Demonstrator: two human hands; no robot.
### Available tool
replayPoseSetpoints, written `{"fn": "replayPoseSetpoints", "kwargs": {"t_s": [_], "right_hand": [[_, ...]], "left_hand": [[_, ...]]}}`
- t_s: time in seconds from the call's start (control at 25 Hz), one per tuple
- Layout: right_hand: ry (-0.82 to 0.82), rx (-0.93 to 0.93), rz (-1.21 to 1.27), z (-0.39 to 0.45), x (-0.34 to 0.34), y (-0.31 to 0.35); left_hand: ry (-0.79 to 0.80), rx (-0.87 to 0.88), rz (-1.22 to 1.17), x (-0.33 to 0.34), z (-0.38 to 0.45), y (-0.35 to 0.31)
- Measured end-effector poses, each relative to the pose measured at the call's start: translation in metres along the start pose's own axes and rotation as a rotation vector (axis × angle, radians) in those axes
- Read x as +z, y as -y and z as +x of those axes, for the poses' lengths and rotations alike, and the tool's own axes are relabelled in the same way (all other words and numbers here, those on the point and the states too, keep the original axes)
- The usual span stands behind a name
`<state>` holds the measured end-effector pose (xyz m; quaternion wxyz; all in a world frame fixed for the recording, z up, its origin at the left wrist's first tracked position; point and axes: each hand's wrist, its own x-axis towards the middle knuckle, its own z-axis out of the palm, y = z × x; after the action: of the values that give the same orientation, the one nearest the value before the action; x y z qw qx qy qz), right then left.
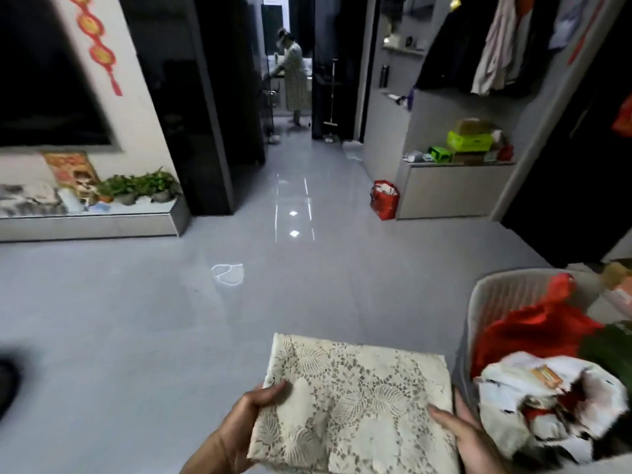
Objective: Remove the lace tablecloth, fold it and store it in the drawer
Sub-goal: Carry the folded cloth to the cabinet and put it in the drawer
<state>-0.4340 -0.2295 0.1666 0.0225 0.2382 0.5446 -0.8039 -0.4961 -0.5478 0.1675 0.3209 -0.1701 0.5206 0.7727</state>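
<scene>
A cream lace tablecloth (355,401), folded into a flat rectangle, is held level in front of me at the bottom of the head view. My left hand (239,425) grips its left edge with the thumb on top. Along its right edge, my right hand (461,436) holds on with fingers curled over the cloth. No drawer front can be clearly made out in this frame.
A grey laundry basket (478,309) with red and white fabric stands at my right. Glossy grey floor stretches ahead. A low cabinet (448,189) with green boxes and a red bag (384,200) are at right. A person stands in the far doorway (294,70). A TV ledge with plants (136,186) lies left.
</scene>
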Motion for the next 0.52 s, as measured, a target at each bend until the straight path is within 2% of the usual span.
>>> {"fn": "replayPoseSetpoints", "kwargs": {"t_s": [0.08, 0.24, 0.52], "right_hand": [[0.06, 0.018, -0.049, 0.02, 0.087, -0.007], [0.165, 0.065, -0.133, 0.062, 0.254, -0.036], [0.34, 0.155, -0.231, 0.15, 0.462, -0.102]], "left_hand": [[-0.003, 0.026, -0.1, -0.07, -0.01, -0.034], [-0.13, 0.195, -0.16, -0.214, -0.02, -0.104], [-0.283, 0.298, -0.257, -0.396, -0.018, -0.186]]}}
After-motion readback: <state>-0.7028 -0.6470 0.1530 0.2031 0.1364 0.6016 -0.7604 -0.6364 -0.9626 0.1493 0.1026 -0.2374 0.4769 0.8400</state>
